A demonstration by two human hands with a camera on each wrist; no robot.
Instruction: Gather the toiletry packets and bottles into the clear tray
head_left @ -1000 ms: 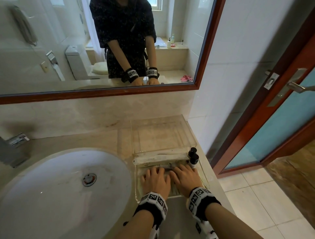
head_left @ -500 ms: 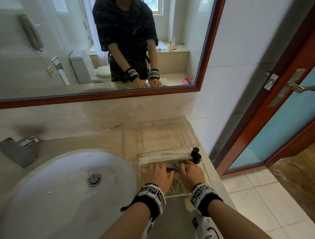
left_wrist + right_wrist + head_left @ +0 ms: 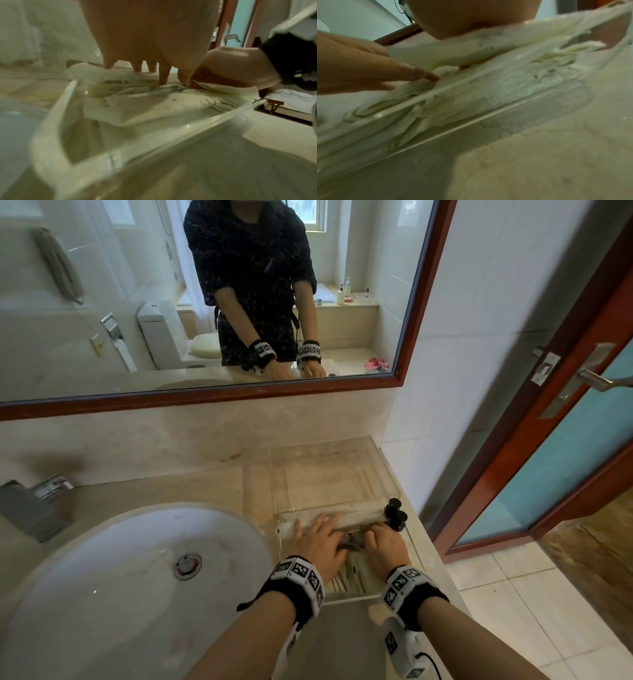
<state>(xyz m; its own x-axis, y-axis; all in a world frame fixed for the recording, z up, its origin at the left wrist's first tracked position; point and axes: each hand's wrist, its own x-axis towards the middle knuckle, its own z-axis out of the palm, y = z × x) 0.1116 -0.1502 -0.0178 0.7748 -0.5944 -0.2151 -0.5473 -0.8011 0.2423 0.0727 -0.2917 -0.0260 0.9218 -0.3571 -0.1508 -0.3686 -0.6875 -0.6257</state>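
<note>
The clear tray (image 3: pixel 356 599) sits on the counter right of the sink, with several white toiletry packets (image 3: pixel 346 577) lying in it. Two black-capped bottles (image 3: pixel 397 517) stand at its far right corner. My left hand (image 3: pixel 320 537) lies over the packets, its straight, spread fingers pressing on a long white packet (image 3: pixel 359 515). My right hand (image 3: pixel 380 541) is beside it with fingers curled. In the left wrist view the left fingertips (image 3: pixel 137 70) touch the packets (image 3: pixel 154 105), and the right hand (image 3: pixel 228 65) pinches a packet edge. The right wrist view shows a packet (image 3: pixel 488 47) under the right palm (image 3: pixel 471 17).
A second clear tray or lid (image 3: pixel 329 470) lies just behind, against the wall. The white basin (image 3: pixel 120 577) and faucet (image 3: pixel 30 508) are to the left. The counter's edge, a tiled floor and a red-framed door (image 3: pixel 565 440) are on the right. A mirror (image 3: pixel 205 302) hangs above.
Both hands have slid farther back in the tray over the packets. The left fingers have spread onto the long packet, and the right fingers have curled onto a packet.
</note>
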